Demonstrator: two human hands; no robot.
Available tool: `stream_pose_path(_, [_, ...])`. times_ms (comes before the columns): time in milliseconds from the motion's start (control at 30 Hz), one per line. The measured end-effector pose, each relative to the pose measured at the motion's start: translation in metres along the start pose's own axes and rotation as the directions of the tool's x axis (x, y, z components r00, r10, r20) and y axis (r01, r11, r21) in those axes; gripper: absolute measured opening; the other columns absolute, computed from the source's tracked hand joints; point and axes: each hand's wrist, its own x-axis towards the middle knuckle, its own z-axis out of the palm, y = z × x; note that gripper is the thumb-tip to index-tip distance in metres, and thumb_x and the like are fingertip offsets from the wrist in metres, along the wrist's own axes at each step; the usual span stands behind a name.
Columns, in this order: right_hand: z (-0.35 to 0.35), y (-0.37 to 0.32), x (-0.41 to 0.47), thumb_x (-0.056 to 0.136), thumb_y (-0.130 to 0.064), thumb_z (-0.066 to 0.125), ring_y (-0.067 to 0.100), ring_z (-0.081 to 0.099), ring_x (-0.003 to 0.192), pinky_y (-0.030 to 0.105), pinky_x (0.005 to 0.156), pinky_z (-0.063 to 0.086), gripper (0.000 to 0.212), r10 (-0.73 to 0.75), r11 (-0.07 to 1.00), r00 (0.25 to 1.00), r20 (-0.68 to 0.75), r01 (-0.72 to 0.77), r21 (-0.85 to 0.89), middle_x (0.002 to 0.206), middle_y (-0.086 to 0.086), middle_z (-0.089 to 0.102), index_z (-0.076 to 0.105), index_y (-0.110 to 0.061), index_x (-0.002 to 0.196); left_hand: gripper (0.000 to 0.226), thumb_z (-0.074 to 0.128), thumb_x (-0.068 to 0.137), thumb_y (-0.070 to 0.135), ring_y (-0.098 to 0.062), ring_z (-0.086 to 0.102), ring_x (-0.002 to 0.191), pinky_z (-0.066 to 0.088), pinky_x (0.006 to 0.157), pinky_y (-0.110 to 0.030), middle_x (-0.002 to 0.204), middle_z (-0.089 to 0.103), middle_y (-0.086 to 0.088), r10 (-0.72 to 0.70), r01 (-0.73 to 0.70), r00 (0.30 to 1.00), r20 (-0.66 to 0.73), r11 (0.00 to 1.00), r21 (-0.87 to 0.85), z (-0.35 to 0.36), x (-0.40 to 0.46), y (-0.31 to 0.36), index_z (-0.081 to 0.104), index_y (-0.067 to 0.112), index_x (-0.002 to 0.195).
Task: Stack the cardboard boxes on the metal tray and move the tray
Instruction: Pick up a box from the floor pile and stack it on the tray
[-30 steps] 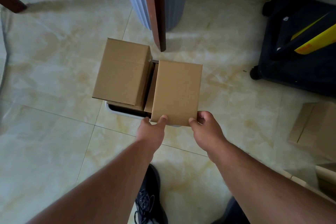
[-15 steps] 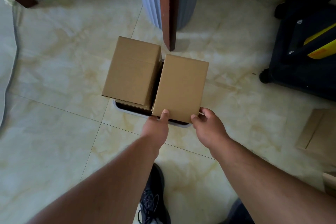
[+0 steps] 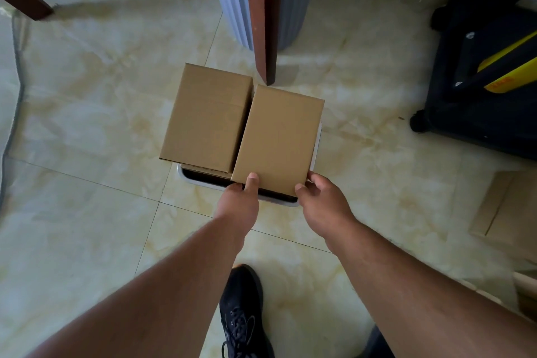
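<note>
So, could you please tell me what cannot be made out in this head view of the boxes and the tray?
- White-rimmed metal tray: its floor and far rim, hidden by the two brown cardboard boxes, left and right.
- Right hand and left hand: fingers hidden under the right box, so the grip is unclear.
- Flat cardboard piece: cut off by the right edge.

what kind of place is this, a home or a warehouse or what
Probably an indoor room in a home or small workspace, not a warehouse: glossy marbled floor tiles, a ribbed plastic bin beside a wooden furniture leg, and a black wheeled cart by the wall.
</note>
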Motion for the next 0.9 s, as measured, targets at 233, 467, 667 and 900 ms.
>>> stream_pose_path(233, [-0.004,0.01,0.001,0.101,-0.034,0.054,0.012,0.059,0.125,0.039,0.108,0.047,0.05,0.024,0.999,0.999,0.044,-0.025,0.026,0.141,-0.015,0.061,0.045,-0.035,0.15,0.061,0.04,0.101,0.062,-0.026,0.059,0.102,0.043,0.089,-0.038,0.114,0.065,-0.006,0.053,-0.053,0.998,0.022,0.998,0.03,0.001,-0.007,-0.002,0.056,0.017,0.138])
stream_pose_path(467, [-0.024,0.041,-0.005,0.099,-0.037,0.052,0.017,0.056,0.131,0.046,0.112,0.045,0.06,0.126,0.989,0.992,-0.009,-0.125,0.073,0.151,-0.007,0.052,0.036,-0.026,0.156,0.07,0.048,0.1,0.061,-0.028,0.043,0.143,0.033,0.104,-0.037,0.157,0.046,-0.005,0.076,-0.084,0.992,0.1,0.993,0.078,0.013,-0.025,-0.012,0.038,0.021,0.158])
stream_pose_path(667, [-0.044,0.063,-0.015,0.098,-0.036,0.054,0.016,0.06,0.126,0.046,0.11,0.047,0.054,0.181,0.974,0.983,-0.032,-0.174,0.142,0.146,-0.006,0.057,0.044,-0.028,0.15,0.072,0.055,0.098,0.06,-0.027,0.047,0.14,0.035,0.109,-0.039,0.156,0.048,-0.004,0.043,-0.065,0.987,0.152,0.988,0.141,0.036,-0.042,-0.019,0.041,0.021,0.157])
stream_pose_path(900, [-0.085,0.098,-0.029,0.103,-0.039,0.051,0.016,0.047,0.141,0.025,0.105,0.033,0.056,0.168,0.984,0.984,-0.062,-0.164,0.064,0.157,-0.001,0.046,0.039,-0.021,0.155,0.075,0.053,0.094,0.068,-0.025,0.048,0.14,0.036,0.107,-0.04,0.152,0.052,-0.002,0.024,-0.069,0.98,0.2,0.973,0.219,0.082,-0.058,-0.019,0.043,0.025,0.155])
